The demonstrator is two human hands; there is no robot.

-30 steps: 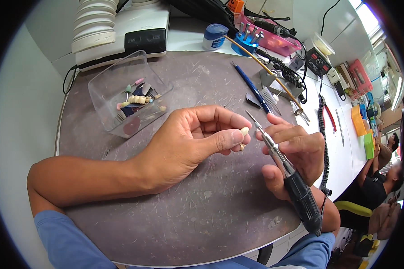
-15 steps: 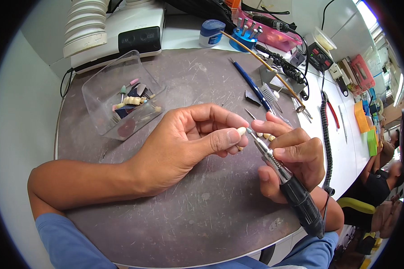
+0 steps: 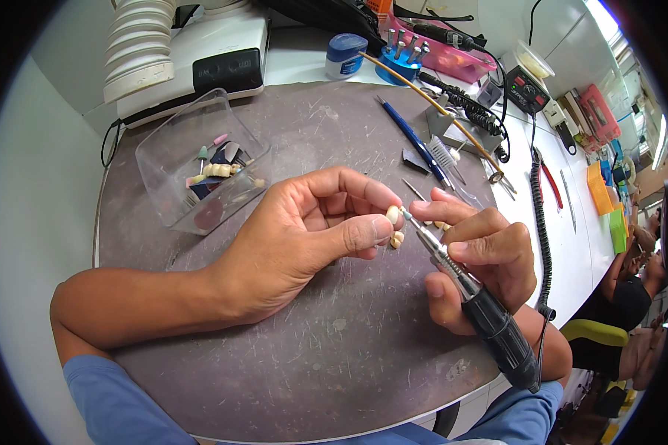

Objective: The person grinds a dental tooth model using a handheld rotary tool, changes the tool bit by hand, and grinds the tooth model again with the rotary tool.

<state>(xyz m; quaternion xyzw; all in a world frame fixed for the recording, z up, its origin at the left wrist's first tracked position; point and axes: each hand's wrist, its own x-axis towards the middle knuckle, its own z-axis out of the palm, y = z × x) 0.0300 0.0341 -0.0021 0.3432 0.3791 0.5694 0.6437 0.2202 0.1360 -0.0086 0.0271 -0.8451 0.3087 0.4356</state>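
Crown [image 3: 393, 214]: cream-white, smooth and rounded like a tooth, with a soft shine; it sits between thumb and forefinger, a little to three o'clock of the view's centre.
Lobed piece [image 3: 397, 239]: yellower cream, knobbly, close by at six o'clock from the crown — whether the two are joined, I cannot tell.
Left hand [image 3: 304, 237]: pinched closed on the crown, other fingers curled.
Right hand [image 3: 490, 256]: closed round the handpiece [image 3: 501, 334], whose black body runs off between four and five o'clock.
Bur [image 3: 407, 214]: pale blue-green tip at three o'clock from the crown — contact cannot be made out.
Clear box [image 3: 156, 174]: just past nine o'clock, holding a cream row of teeth [image 3: 219, 170].
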